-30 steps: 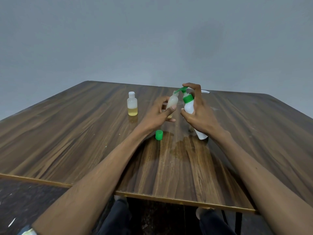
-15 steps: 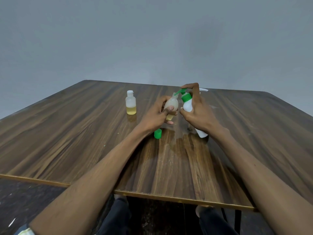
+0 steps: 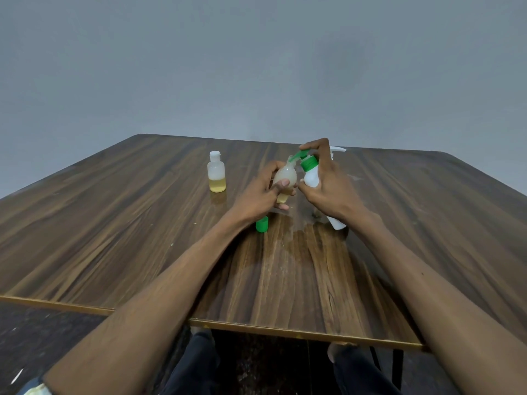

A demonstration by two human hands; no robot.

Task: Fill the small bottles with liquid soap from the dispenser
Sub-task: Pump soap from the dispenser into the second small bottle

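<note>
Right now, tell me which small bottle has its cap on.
The small bottle standing alone on the table, white cap on. The one gripped by the left hand is open under the dispenser spout.

- The left hand (image 3: 261, 195) held a small bottle (image 3: 285, 178) above the middle of the surface (image 3: 114, 223).
- The right hand (image 3: 328, 189) held the dispenser (image 3: 310, 175) just right of that bottle, its spout (image 3: 296, 155) at the bottle's mouth.
- A second small bottle (image 3: 217, 175) stood upright on the surface, left of both hands.
- A loose cap (image 3: 262, 224) lay on the surface below the left hand.
- Another item (image 3: 338, 149) stood behind the right hand, mostly hidden.
</note>
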